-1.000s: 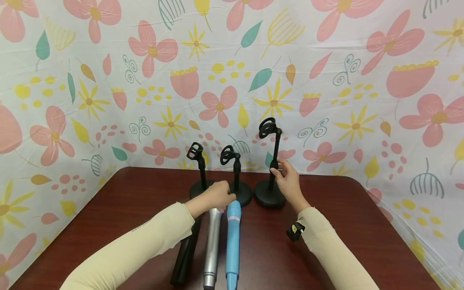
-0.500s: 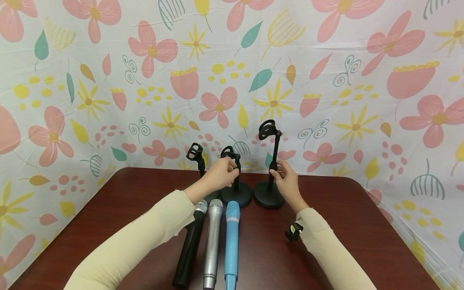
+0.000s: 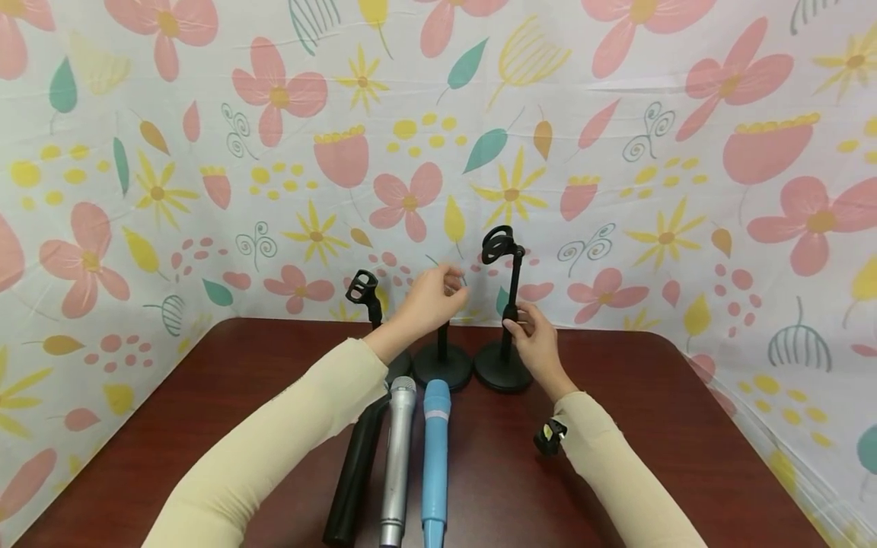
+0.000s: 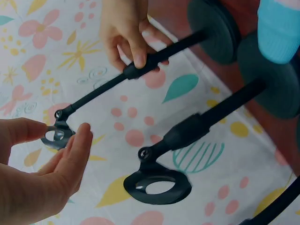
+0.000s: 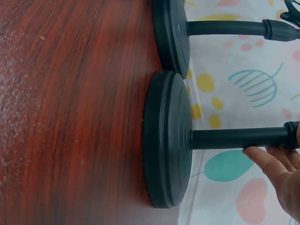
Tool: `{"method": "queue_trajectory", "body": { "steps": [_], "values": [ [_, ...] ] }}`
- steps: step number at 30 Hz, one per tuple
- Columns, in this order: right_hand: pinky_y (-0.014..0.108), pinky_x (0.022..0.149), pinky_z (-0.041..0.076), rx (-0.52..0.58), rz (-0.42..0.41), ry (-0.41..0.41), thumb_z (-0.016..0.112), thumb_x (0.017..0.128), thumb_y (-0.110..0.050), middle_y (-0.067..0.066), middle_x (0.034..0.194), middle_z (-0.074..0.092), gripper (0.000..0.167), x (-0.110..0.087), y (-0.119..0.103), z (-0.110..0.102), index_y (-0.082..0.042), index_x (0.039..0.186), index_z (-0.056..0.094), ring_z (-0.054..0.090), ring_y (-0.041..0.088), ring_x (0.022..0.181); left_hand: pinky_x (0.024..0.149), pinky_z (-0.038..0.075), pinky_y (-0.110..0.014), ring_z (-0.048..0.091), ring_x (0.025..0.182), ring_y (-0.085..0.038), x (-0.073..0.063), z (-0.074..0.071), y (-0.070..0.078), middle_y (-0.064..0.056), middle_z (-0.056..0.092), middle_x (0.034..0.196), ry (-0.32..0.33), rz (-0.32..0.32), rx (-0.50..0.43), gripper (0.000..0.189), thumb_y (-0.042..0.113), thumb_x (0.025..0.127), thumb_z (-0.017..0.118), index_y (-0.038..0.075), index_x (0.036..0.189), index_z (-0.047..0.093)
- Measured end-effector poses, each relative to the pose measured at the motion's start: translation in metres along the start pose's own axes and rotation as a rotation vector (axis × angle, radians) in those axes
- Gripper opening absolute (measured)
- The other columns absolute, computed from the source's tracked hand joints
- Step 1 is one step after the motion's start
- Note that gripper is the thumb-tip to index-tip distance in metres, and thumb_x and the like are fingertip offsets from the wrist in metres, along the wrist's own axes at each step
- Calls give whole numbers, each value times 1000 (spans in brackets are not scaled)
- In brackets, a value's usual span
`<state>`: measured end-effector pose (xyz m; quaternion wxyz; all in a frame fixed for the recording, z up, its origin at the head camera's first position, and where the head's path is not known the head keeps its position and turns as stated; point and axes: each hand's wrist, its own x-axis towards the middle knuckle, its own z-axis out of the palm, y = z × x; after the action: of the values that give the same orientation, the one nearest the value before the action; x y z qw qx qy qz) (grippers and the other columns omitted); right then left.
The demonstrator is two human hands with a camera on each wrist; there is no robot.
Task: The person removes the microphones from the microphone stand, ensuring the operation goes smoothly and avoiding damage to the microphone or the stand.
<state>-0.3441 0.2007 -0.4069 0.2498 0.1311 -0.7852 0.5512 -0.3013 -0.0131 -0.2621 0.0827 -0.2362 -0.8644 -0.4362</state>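
Note:
Three black microphone stands line the back of the dark red table [image 3: 205, 411]. My right hand [image 3: 518, 326] grips the pole of the tall right stand [image 3: 511, 289]; in the right wrist view its fingers [image 5: 269, 159] lie under that pole beside the round base [image 5: 166, 145]. My left hand [image 3: 448, 293] hovers with loosely spread fingers [image 4: 77, 150] over the middle stand [image 3: 442, 342] and holds nothing. The hand hides that stand's clip from the head view, but the left wrist view shows the clip [image 4: 157, 187] free. The left stand [image 3: 363, 289] is untouched.
A black microphone [image 3: 352, 472], a silver one [image 3: 396, 457] and a blue one [image 3: 435, 449] lie side by side in front of the stands. Flowered cloth [image 3: 617, 190] walls the table at the back and on both sides. A small black device [image 3: 550, 438] sits on my right wrist.
My left hand rose from the microphone heads to the middle stand's clip, then came off it and now hovers just above. My right hand stayed on the right stand's pole.

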Motion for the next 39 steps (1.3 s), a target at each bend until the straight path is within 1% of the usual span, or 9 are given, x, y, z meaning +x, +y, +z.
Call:
{"method": "queue_trajectory", "body": {
  "steps": [3,5,9,12,16,21,30,35,39],
  "values": [
    [15,64,49,-8,-1,-5,63,92,-7,23,108,64,37,2,0,1,2,127,55,66,33,91,81,53,-33,63,98,-26,9,1,5,-15,64,108,40,47,-28,33,13,95,60,-1,124,55],
    [14,63,48,-10,-7,-8,62,92,-6,25,108,64,38,4,1,1,4,128,54,66,36,91,85,52,-32,62,104,-26,17,3,6,-16,62,114,60,87,-39,37,14,95,61,-1,127,53],
    [14,62,48,13,-8,-22,61,92,0,30,107,62,38,5,3,1,8,128,52,65,43,92,97,46,-31,54,115,-25,33,8,8,-17,55,127,89,184,-21,44,16,95,62,0,133,49],
    [14,62,48,22,2,-31,60,92,2,31,107,61,38,5,3,-1,9,128,52,64,45,93,102,41,-31,48,122,-24,45,13,8,-14,50,134,97,221,14,47,19,95,62,3,137,47],
    [17,66,52,15,24,-46,60,93,-2,26,108,62,38,6,3,-2,5,129,53,65,38,95,102,40,-32,42,130,-21,58,17,11,-8,45,142,64,232,54,50,22,96,61,8,141,46],
    [32,73,57,36,24,-72,60,94,-4,24,110,61,37,6,5,-5,2,130,54,65,35,100,107,36,-33,39,134,-19,71,23,14,-7,44,143,28,240,92,47,23,96,62,10,139,49],
    [45,79,55,91,43,-109,59,93,-4,27,111,60,38,7,4,-6,2,131,52,63,41,100,102,41,-31,49,123,-21,83,37,12,-5,53,131,64,246,106,28,18,93,66,11,120,67],
    [54,80,52,115,42,-106,58,93,4,32,109,59,36,3,-13,-7,8,128,52,61,47,100,99,43,-31,52,118,-20,85,42,11,-5,56,124,93,238,98,23,19,92,67,12,114,70],
    [56,81,51,103,52,-104,57,93,6,33,110,58,36,0,-24,-10,10,128,51,61,47,101,99,43,-31,53,116,-20,89,44,12,-3,57,122,76,214,129,21,21,92,67,13,112,70]
  ]
}}
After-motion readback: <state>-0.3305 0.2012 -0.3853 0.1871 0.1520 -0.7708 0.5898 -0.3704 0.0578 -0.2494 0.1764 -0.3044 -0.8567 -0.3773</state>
